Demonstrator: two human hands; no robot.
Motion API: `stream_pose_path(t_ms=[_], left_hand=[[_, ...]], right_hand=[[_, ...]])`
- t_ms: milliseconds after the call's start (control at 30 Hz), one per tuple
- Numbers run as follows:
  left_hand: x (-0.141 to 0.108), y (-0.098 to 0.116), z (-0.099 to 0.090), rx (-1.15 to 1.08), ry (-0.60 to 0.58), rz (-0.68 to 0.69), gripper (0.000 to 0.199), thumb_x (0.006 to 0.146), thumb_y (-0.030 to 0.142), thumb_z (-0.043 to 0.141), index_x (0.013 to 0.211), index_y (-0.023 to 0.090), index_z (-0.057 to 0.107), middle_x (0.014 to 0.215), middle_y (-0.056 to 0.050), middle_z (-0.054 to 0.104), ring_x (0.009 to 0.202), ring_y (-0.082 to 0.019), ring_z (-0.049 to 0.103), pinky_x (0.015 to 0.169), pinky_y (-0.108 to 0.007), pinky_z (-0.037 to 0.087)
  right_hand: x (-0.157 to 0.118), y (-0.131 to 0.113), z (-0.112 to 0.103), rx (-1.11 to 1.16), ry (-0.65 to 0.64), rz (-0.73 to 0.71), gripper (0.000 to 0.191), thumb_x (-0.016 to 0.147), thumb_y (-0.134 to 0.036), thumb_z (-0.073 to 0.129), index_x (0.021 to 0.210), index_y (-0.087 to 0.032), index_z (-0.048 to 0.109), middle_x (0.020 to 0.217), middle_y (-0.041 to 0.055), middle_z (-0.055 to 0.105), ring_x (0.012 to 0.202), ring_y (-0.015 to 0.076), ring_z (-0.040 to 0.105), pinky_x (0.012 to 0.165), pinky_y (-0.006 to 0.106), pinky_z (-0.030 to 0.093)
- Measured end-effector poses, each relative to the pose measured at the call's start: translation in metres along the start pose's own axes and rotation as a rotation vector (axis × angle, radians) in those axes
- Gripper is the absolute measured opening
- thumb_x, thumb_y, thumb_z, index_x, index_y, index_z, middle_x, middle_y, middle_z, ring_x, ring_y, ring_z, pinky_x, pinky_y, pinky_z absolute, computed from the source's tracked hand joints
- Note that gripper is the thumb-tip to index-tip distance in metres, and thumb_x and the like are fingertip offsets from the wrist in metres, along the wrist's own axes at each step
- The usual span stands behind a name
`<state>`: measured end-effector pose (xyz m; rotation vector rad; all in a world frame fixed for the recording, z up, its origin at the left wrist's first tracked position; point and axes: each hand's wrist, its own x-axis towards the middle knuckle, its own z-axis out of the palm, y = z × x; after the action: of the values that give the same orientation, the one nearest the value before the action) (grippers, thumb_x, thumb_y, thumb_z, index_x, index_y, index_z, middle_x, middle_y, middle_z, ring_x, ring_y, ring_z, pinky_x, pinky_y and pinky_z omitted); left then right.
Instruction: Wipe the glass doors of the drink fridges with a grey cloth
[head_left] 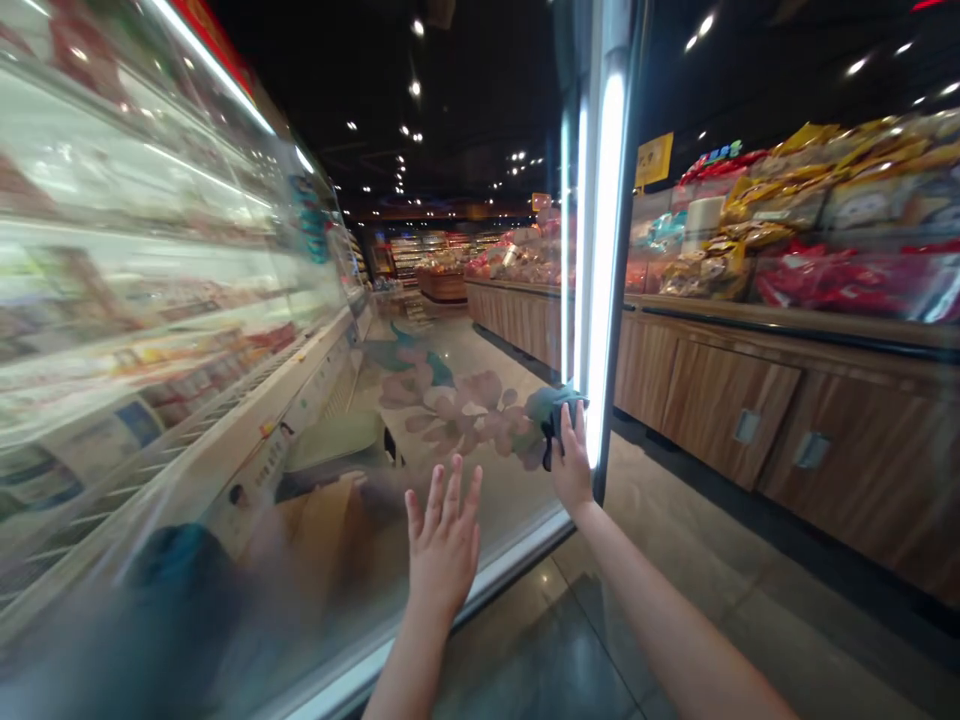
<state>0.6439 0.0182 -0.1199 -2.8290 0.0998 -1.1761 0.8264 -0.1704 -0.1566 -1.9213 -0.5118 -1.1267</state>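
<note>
A large glass panel [487, 480] with a pale metal lower edge stands in front of me. At its right side, near the bright light strip, my right hand [574, 465] has a bluish-grey cloth [559, 405] under its fingers, held against the glass. A dark patch hangs at the cloth's lower side. Lower and to the left, my left hand [444, 540] is raised with its fingers spread, holding nothing. Its palm faces the glass; whether it touches I cannot tell. Pinkish flower shapes [465, 410] show on the panel between the hands.
Blurred refrigerated shelves [135, 300] with packed goods line the left. A vertical light strip [606, 250] runs up the panel's right edge. On the right, a wood-panelled counter [720, 400] bears bagged goods [817, 200]. Tiled floor [675, 560] lies below.
</note>
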Motion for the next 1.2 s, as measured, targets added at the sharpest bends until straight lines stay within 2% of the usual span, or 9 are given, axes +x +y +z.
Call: stream_pose_path(t_ms=[167,300,400,533,633,833,967,1067,1200], left_hand=[[-0.005,-0.003,-0.004,0.018,0.018,-0.053,0.089,0.09,0.026,0.065,0.163,0.035,0.014,0.172,-0.004,0.011,0.16,-0.03,0.007,0.126,-0.059,-0.011],[-0.005,-0.008,-0.008,0.028,0.024,-0.104,0.091,0.089,0.026,0.066,0.163,0.035,0.014,0.172,-0.004,0.006,0.16,-0.033,0.003,0.125,-0.063,-0.009],[-0.007,-0.012,-0.007,0.026,0.031,-0.099,0.091,0.089,0.025,0.066,0.163,0.035,0.014,0.172,-0.003,0.006,0.16,-0.033,0.003,0.126,-0.062,-0.008],[-0.015,-0.016,-0.003,0.028,0.059,-0.084,0.091,0.088,0.019,0.064,0.163,0.035,0.015,0.172,-0.003,0.01,0.16,-0.03,0.005,0.126,-0.06,-0.009],[-0.02,-0.018,-0.004,0.034,0.054,-0.111,0.089,0.089,0.021,0.063,0.163,0.035,0.016,0.172,-0.003,0.011,0.16,-0.03,0.006,0.126,-0.06,-0.009],[-0.027,-0.025,-0.02,0.082,0.029,-0.156,0.088,0.09,0.025,0.064,0.163,0.033,0.016,0.172,-0.005,0.01,0.16,-0.031,0.004,0.126,-0.061,-0.008],[-0.034,-0.031,-0.024,0.09,0.003,-0.129,0.086,0.09,0.022,0.063,0.163,0.033,0.018,0.172,-0.005,0.014,0.16,-0.029,0.003,0.127,-0.058,-0.007],[-0.039,-0.033,-0.029,0.081,0.001,-0.137,0.084,0.091,0.024,0.063,0.163,0.032,0.021,0.172,-0.005,0.015,0.16,-0.029,0.002,0.127,-0.058,-0.007],[-0.048,-0.03,-0.042,0.098,-0.026,-0.185,0.084,0.091,0.029,0.065,0.163,0.03,0.022,0.172,-0.008,0.014,0.16,-0.03,0.001,0.126,-0.06,-0.008]], right_hand=[[-0.017,-0.006,0.002,-0.092,-0.135,-0.331,0.074,0.097,-0.007,0.047,0.16,-0.042,0.03,0.17,0.0026,0.029,0.157,0.0305,0.023,0.12,0.055,0.041],[-0.021,0.001,0.003,-0.094,-0.017,-0.142,0.074,0.099,-0.007,0.039,0.164,-0.037,0.019,0.172,0.0071,0.02,0.155,0.0308,0.027,0.118,0.055,0.043],[-0.012,-0.024,0.013,-0.062,0.045,-0.042,0.074,0.1,-0.01,0.037,0.166,-0.033,0.011,0.174,0.0093,0.011,0.157,0.032,0.022,0.118,0.055,0.043],[-0.023,-0.059,0.022,-0.092,-0.107,-0.316,0.077,0.095,-0.007,0.049,0.161,-0.041,0.029,0.17,0.0026,0.028,0.158,0.0328,0.017,0.121,0.057,0.038],[-0.039,-0.054,0.02,-0.109,-0.151,-0.475,0.073,0.09,-0.004,0.054,0.15,-0.046,0.049,0.162,-0.003,0.044,0.157,0.0304,0.024,0.124,0.058,0.033],[-0.023,-0.06,0.026,-0.078,0.004,-0.169,0.073,0.094,-0.006,0.044,0.161,-0.034,0.033,0.172,0.005,0.022,0.159,0.0325,0.016,0.12,0.06,0.038],[-0.035,-0.083,0.031,-0.105,-0.107,-0.327,0.073,0.092,-0.01,0.053,0.157,-0.04,0.041,0.168,0.0012,0.032,0.158,0.0342,0.018,0.122,0.06,0.034],[-0.052,-0.066,0.026,-0.13,-0.192,-0.497,0.07,0.087,-0.007,0.058,0.144,-0.048,0.056,0.158,-0.0043,0.049,0.154,0.0316,0.031,0.124,0.058,0.032],[-0.042,-0.055,0.025,-0.132,-0.061,-0.292,0.066,0.091,-0.008,0.052,0.15,-0.038,0.051,0.163,0.0032,0.042,0.155,0.0328,0.027,0.119,0.059,0.039]])
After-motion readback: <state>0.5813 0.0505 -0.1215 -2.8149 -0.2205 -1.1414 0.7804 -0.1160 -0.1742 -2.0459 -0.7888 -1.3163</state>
